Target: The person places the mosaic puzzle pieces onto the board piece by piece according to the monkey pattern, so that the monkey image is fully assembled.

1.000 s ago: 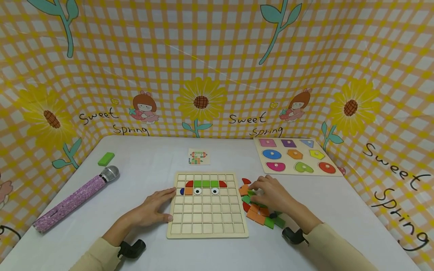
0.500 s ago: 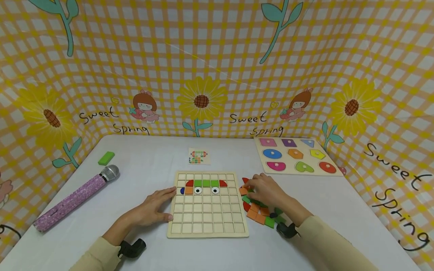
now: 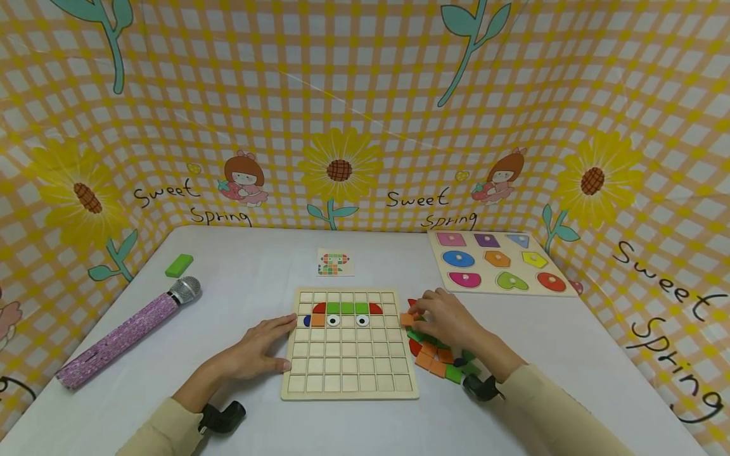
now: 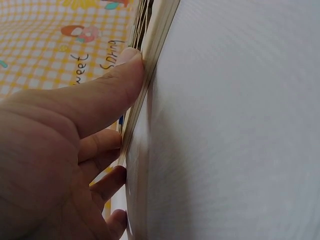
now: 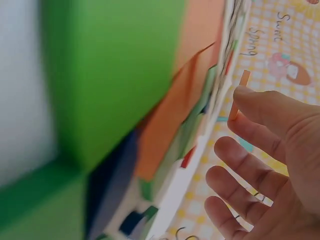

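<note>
My right hand (image 3: 453,320) pinches an orange square tile (image 5: 243,80) between thumb and index finger, just right of the wooden grid board (image 3: 350,384). In the right wrist view the tile is seen edge-on, above the table, and the other fingers are loosely bent. Against the board's left edge rests my left hand (image 3: 256,351), thumb and fingertips touching the rim. On the board's upper rows lie red rounded pieces (image 3: 375,308), green tiles (image 3: 347,308), two eye discs (image 3: 362,321), an orange tile (image 3: 318,320) and a blue rounded piece (image 3: 307,321). The right hand partly covers the loose tile pile (image 3: 438,368).
Behind the board lies a small pattern card (image 3: 335,264). A shape puzzle board (image 3: 487,283) sits at the back right. To the left are a pink glittery microphone (image 3: 125,337) and a green block (image 3: 179,266). Patterned cloth walls (image 3: 365,95) enclose the table.
My right hand shifted slightly left and away over the pile, and its fingers took hold of the orange tile, which moved a little toward the board. The left hand stayed still.
</note>
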`<state>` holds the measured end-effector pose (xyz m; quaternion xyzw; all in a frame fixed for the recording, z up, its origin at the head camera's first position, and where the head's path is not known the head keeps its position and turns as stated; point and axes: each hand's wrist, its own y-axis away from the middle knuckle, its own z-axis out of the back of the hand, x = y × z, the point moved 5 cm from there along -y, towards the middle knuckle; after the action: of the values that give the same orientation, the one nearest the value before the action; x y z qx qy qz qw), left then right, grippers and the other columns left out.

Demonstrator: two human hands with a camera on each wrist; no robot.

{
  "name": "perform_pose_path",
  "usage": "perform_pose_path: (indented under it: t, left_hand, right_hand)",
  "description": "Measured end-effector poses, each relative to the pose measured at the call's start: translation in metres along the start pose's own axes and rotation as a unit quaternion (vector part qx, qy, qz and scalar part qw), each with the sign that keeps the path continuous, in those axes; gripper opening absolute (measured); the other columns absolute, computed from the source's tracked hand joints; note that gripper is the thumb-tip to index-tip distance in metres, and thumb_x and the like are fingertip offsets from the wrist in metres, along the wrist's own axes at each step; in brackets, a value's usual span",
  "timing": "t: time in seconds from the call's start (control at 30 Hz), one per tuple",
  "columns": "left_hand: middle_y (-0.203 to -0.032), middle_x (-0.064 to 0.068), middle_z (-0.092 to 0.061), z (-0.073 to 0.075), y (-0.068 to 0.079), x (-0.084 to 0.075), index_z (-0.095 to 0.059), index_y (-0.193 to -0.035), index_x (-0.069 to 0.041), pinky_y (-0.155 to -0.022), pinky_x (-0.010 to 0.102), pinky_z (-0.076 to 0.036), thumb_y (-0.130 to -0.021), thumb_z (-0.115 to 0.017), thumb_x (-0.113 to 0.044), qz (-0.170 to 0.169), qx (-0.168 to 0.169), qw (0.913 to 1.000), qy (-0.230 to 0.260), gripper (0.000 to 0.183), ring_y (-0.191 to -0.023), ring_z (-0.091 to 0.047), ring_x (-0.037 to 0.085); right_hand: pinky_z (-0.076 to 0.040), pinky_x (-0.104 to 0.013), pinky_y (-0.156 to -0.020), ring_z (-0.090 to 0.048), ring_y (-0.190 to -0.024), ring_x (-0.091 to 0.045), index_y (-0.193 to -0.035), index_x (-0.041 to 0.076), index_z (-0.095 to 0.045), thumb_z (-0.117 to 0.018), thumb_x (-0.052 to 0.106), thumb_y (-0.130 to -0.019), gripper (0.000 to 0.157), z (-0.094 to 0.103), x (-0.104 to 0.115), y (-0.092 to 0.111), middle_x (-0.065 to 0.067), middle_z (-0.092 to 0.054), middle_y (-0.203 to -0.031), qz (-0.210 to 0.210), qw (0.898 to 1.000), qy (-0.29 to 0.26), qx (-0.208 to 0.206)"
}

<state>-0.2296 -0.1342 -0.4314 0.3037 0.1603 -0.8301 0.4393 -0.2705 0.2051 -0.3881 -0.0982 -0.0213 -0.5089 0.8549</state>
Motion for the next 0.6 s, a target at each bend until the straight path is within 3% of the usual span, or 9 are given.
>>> perform_pose_path:
  t: [0.3, 0.6]
  left_hand:
    - [-0.155, 0.017, -0.026, 0.0, 0.001, 0.0, -0.034, -0.144, 0.001, -0.108, 0.068, -0.015, -0.083, -0.071, -0.031, 0.006, 0.002, 1.0, 0.006, 0.079, -0.141, -0.021, 0.043]
    - [-0.154, 0.018, -0.026, 0.0, 0.0, 0.002, -0.033, -0.144, 0.001, -0.108, 0.068, -0.016, -0.083, -0.07, -0.031, 0.0, 0.001, 1.0, 0.005, 0.079, -0.141, -0.022, 0.043]
  right_hand:
    - [-0.037, -0.028, -0.071, -0.045, -0.083, -0.014, -0.098, 0.016, -0.073, -0.075, 0.027, -0.08, 0.021, 0.005, 0.026, -0.006, -0.001, -0.064, -0.092, 0.021, 0.999, -0.035, -0.009]
    - [-0.041, -0.035, -0.077, -0.049, -0.085, -0.015, -0.099, 0.015, -0.072, -0.071, 0.026, -0.082, 0.02, 0.002, 0.043, -0.017, 0.0, -0.064, -0.092, 0.022, 0.999, -0.035, -0.008]
